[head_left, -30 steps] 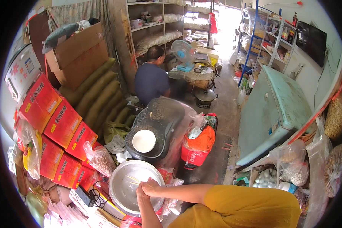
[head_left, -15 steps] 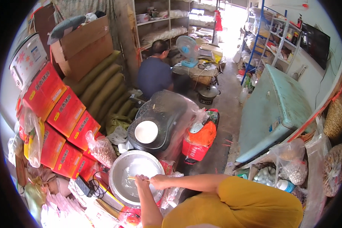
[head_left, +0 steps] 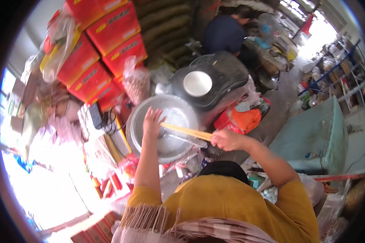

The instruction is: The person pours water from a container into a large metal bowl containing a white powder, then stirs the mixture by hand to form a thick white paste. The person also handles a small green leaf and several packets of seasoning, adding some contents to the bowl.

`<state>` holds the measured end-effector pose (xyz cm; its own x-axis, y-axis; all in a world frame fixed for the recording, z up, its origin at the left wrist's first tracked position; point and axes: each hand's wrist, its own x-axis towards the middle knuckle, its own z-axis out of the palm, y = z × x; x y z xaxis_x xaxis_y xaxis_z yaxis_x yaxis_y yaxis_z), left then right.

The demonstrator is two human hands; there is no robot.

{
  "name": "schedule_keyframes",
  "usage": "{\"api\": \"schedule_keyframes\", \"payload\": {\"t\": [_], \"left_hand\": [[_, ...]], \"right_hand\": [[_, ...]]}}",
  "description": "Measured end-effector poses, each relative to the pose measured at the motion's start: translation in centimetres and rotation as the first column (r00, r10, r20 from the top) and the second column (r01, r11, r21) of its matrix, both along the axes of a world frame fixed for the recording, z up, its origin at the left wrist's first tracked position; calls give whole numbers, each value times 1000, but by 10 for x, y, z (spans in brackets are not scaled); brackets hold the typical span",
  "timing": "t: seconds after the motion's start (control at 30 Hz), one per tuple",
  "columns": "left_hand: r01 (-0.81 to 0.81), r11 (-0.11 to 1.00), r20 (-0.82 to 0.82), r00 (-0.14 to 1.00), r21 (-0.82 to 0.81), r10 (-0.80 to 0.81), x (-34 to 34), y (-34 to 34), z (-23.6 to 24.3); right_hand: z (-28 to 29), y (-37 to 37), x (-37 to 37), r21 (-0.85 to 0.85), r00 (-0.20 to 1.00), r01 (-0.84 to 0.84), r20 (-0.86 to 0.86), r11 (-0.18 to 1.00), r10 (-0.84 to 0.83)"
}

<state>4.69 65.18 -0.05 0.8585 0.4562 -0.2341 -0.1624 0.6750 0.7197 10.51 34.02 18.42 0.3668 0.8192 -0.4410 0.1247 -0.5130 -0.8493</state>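
Over the large grey basin [head_left: 180, 109], my left hand [head_left: 152, 121] has its fingers spread and holds nothing. My right hand [head_left: 227, 140] is closed round one end of a bundle of long wooden chopsticks [head_left: 184, 130]. Their other end points left across the basin, close to my left fingers; whether it touches them I cannot tell. The basin looks wet inside. A pale strip [head_left: 190, 140] lies below the chopsticks, too blurred to name. Beyond the basin, a white bowl [head_left: 198, 83] sits on a dark stand [head_left: 227, 67].
Red boxes [head_left: 113, 30] are stacked on the left, with a clear bag of nuts or beans [head_left: 136, 83] beside the basin. A red container with an orange bag [head_left: 246, 118] stands right of it. A pale green chest [head_left: 308, 137] is further right. Another person [head_left: 224, 34] sits ahead.
My hands have moved apart: the left has opened and let go of the chopsticks, while the right holds them further right. My view has tilted down and turned left.
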Motion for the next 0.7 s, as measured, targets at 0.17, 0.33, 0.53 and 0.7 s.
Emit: {"api": "schedule_keyframes", "payload": {"t": [0.17, 0.33, 0.53, 0.7], "left_hand": [[375, 909, 147, 924, -182, -352, -4, -22, 58], [385, 896, 197, 917, -220, -346, -21, -36, 73], [262, 839, 385, 920, -477, -68, -37, -45, 91], [36, 891, 141, 990, -453, 32, -19, -81, 70]], "right_hand": [[-1, 19, 2, -131, 959, 59, -269, 990, -92], [-15, 28, -3, -117, 933, 93, -336, 989, -127], [-18, 27, -7, -55, 828, 135, -542, 989, -143], [-39, 57, -42, -44, 806, 262, -540, 964, -244]]}}
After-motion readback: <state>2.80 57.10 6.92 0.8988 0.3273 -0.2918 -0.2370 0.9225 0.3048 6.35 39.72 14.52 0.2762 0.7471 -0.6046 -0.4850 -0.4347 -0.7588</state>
